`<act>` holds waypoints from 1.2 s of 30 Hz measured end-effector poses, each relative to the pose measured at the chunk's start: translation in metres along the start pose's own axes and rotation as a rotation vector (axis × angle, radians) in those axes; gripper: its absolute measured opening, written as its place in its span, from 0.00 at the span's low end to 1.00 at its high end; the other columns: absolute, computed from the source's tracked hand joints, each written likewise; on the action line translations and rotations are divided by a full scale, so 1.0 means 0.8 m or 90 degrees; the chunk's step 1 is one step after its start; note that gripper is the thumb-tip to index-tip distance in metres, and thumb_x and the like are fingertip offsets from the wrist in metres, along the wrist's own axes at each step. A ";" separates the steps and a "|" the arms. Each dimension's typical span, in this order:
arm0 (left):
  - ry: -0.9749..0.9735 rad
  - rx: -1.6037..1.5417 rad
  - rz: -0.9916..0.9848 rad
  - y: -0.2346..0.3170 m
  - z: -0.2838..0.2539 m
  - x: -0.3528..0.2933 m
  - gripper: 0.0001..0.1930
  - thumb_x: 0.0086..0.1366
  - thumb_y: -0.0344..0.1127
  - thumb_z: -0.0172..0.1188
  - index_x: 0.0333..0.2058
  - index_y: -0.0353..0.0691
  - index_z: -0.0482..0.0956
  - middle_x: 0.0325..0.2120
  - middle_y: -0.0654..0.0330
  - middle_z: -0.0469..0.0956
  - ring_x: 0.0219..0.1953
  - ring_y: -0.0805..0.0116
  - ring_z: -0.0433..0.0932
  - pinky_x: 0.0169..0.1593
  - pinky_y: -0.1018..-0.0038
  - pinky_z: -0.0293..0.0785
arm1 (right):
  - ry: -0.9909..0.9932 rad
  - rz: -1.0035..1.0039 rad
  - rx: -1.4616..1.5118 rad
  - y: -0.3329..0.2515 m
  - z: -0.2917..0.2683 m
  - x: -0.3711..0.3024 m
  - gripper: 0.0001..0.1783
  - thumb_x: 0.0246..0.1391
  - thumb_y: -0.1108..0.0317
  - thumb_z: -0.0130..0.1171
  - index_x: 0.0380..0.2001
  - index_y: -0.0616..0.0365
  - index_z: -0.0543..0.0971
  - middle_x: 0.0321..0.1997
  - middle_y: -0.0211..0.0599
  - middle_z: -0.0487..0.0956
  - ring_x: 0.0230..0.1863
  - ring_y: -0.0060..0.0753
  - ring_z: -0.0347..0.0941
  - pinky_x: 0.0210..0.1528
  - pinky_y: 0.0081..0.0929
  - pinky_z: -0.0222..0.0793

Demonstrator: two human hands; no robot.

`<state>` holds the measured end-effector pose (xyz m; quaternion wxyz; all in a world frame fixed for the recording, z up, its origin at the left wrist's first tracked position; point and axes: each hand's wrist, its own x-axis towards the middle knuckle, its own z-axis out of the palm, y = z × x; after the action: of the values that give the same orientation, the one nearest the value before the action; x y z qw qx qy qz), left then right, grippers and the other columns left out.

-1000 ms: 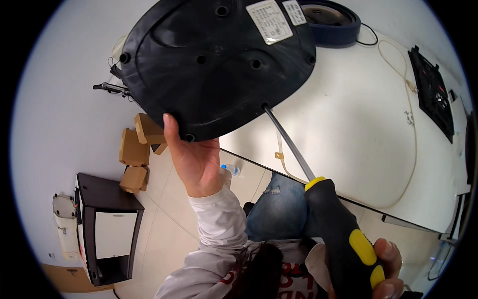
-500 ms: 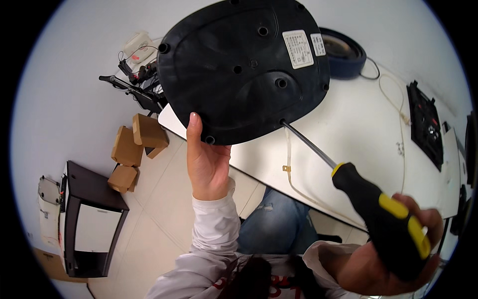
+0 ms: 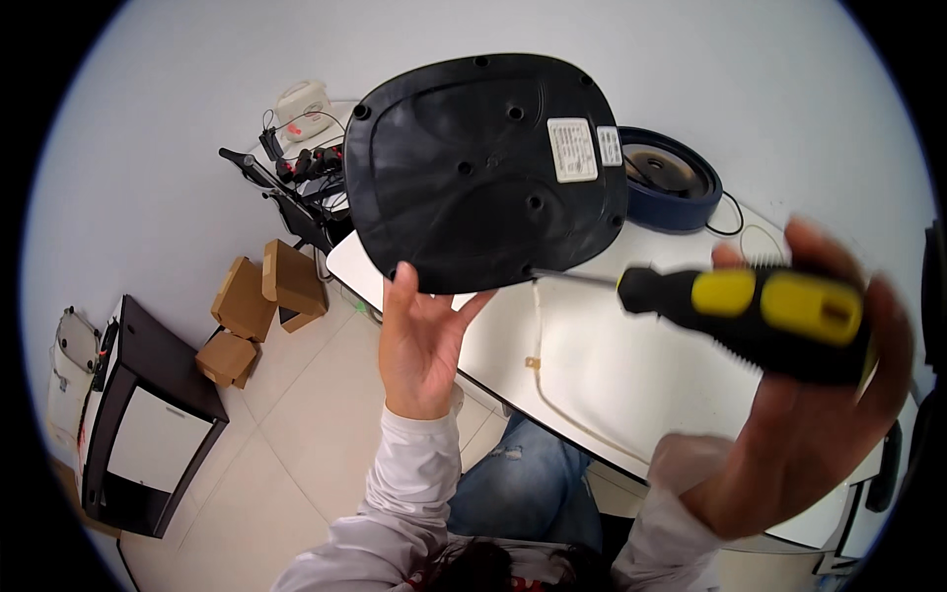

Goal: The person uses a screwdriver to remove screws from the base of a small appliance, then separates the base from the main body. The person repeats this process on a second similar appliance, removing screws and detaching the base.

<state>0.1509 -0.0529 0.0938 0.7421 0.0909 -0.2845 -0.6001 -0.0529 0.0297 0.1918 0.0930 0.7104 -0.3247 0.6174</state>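
My left hand [image 3: 424,345] holds a black plastic base plate [image 3: 434,148] up above the white table by its lower edge, thumb in front and fingers behind. The plate's underside faces me, with several round screw recesses and two white labels. Around the thick black-and-yellow handle of a screwdriver [image 3: 779,306], my right hand [image 3: 789,434] is closed, partly smeared by motion. The screwdriver's metal shaft points left, its tip at a recess on the plate's lower edge. Whether the tip sits on a screw cannot be made out.
On the white table [image 3: 612,345], a round dark-blue housing [image 3: 681,212] stands behind the plate. A pale cord [image 3: 536,335] with a tan tag runs along the table. Cardboard boxes [image 3: 247,296] and a dark cabinet [image 3: 158,375] stand on the floor at left.
The plate sits lower and looks smaller in view. The screwdriver has swung from a steep slant to nearly level, with my right hand raised and turned; its tip stays by the same lower edge.
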 end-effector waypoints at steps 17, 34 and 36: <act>0.104 0.139 0.091 -0.019 -0.025 -0.020 0.22 0.58 0.25 0.56 0.51 0.38 0.60 0.42 0.53 0.74 0.40 0.60 0.78 0.47 0.61 0.77 | -0.001 -0.011 0.105 -0.088 0.029 -0.102 0.27 0.50 0.69 0.58 0.48 0.18 0.68 0.46 0.37 0.59 0.41 0.55 0.72 0.39 0.28 0.78; 0.128 0.085 0.029 -0.003 -0.039 -0.023 0.20 0.55 0.21 0.57 0.47 0.40 0.65 0.32 0.58 0.77 0.33 0.63 0.79 0.40 0.63 0.81 | 0.138 0.085 0.077 -0.125 0.070 -0.101 0.15 0.42 0.70 0.61 0.36 0.36 0.80 0.42 0.29 0.72 0.37 0.46 0.76 0.23 0.19 0.77; 0.096 0.076 0.023 -0.011 -0.027 -0.021 0.22 0.55 0.22 0.58 0.48 0.39 0.65 0.37 0.56 0.76 0.36 0.62 0.79 0.39 0.63 0.81 | 0.162 0.072 0.077 -0.118 0.069 -0.100 0.14 0.41 0.68 0.62 0.34 0.38 0.80 0.41 0.30 0.73 0.38 0.46 0.76 0.23 0.19 0.77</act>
<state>0.1533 -0.0438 0.0665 0.7655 0.1744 -0.2648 -0.5599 0.0446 0.1009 0.1297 0.0554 0.6112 -0.3119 0.7253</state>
